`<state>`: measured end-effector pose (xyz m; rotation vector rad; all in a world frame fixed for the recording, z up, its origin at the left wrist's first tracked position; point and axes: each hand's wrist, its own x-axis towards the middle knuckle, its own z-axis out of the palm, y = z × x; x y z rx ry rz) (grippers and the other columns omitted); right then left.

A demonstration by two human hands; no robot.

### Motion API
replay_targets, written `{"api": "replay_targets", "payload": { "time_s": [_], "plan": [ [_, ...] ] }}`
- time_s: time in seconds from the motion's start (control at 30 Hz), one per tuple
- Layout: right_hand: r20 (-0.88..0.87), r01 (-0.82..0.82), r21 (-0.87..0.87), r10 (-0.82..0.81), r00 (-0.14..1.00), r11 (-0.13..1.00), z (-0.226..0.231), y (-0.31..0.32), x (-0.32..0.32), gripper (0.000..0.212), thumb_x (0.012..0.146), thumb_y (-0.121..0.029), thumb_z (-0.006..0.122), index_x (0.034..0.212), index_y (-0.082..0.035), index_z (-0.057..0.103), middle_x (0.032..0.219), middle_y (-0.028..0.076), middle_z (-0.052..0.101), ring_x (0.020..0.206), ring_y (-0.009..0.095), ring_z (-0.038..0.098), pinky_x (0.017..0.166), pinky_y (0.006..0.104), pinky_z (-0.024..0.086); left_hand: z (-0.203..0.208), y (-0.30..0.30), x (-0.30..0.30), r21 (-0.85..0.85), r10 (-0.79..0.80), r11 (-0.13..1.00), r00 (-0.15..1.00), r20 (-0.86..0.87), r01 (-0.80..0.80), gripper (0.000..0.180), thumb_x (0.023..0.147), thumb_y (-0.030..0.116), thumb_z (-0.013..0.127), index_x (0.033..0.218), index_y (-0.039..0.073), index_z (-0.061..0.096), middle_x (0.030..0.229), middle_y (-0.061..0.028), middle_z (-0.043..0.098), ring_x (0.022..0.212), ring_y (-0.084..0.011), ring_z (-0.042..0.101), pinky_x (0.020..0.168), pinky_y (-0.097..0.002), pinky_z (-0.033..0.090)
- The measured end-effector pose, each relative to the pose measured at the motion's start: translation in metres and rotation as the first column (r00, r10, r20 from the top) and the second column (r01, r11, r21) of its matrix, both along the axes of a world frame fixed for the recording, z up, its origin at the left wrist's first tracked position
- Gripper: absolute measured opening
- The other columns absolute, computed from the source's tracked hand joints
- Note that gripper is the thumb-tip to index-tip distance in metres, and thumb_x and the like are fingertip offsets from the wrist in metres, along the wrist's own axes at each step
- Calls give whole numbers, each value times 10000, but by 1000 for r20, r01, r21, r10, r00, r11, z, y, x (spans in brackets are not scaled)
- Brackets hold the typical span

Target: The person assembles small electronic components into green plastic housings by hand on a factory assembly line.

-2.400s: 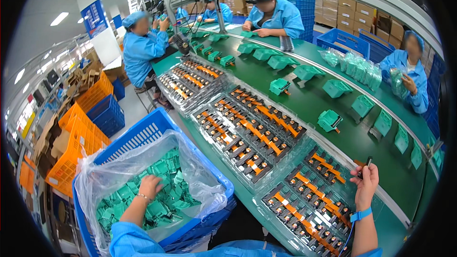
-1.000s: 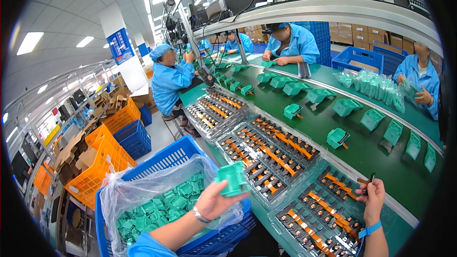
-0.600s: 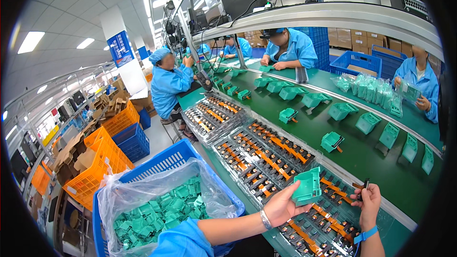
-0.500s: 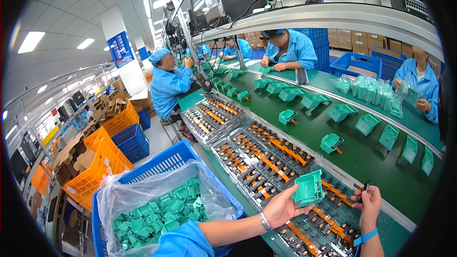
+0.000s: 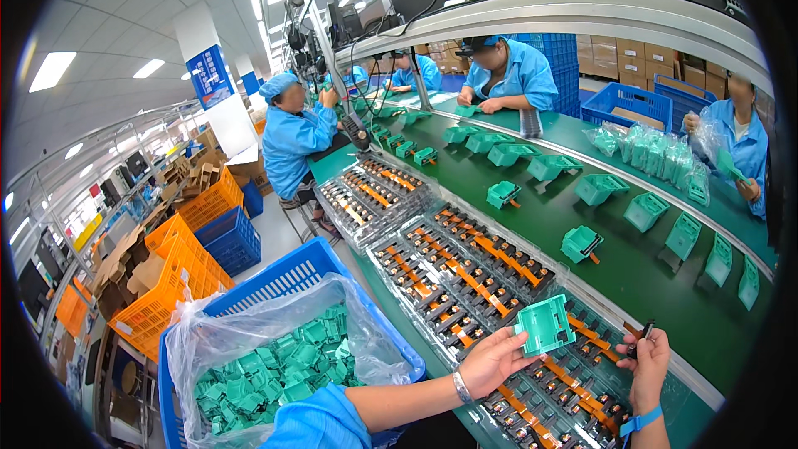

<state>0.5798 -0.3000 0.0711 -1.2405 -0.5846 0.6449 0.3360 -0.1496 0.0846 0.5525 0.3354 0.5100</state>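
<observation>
My left hand [image 5: 497, 363] pinches a light green plastic housing [image 5: 544, 326] by its near left edge, with the hollow side showing. My right hand [image 5: 651, 367], at the right, grips a small black part [image 5: 640, 337] between thumb and fingers; its exact kind is too small to tell. The two pieces are apart. Beneath both hands lie clear plastic trays [image 5: 555, 281] of small black modules joined by orange flat cables [image 5: 465, 276].
At lower left stands a blue crate [image 5: 399, 341], lined with clear plastic and heaped with green housings [image 5: 274, 374]. Beyond the trays a green conveyor [image 5: 465, 187] carries more housings [image 5: 581, 244]. Co-workers in blue sit across and farther along. A metal frame [image 5: 582, 18] spans overhead.
The green housing has turned in my left hand, so its open inside shows more. My right hand has shifted slightly with the black part. At far right, a co-worker's green piece has moved out of its bag.
</observation>
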Motion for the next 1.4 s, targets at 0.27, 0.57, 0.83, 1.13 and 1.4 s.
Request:
{"api": "replay_targets", "payload": {
  "time_s": [0.27,0.57,0.83,1.13,1.4],
  "plan": [
    [8,13,7,-13,1000,1000,4,-1,-1,162,928,-144,489,1053,-44,469,939,100,625,779,144,631,531,231,522,-6,2,0,-4,17,1000,1000,-16,-17,366,936,196,509,1252,32,426,1232,-106,517,1149,-211,503,1024,-361,386],
    [6,3,4,-3,1000,1000,4,-4,-1,157,896,-121,532,1030,-50,488,952,95,628,798,143,624,538,229,517,-6,-1,0,-63,29,997,999,-36,-32,327,915,133,541,1199,17,429,1218,-126,521,1132,-226,521,1019,-367,403],
    [97,102,-16,-100,990,995,-8,-10,11,128,838,-93,606,937,-52,535,873,56,595,757,125,588,564,238,506,-10,0,8,6,62,998,997,-53,-61,326,907,127,549,1187,3,437,1213,-133,522,1141,-233,514,1023,-383,400],
    [-34,-30,40,31,999,999,-3,5,2,84,830,1,541,910,-15,560,824,53,602,678,134,598,573,301,547,2,2,7,139,143,982,982,-126,-125,209,903,78,547,1085,-9,496,1115,-131,578,1061,-225,569,947,-380,461],
    [224,-108,90,85,971,990,41,-15,-34,192,772,46,660,942,30,573,861,45,585,782,107,582,716,243,503,-4,-16,6,465,237,878,947,-218,-113,236,837,25,639,1016,3,487,1025,-90,598,978,-139,570,846,-269,472]
  ]
}}
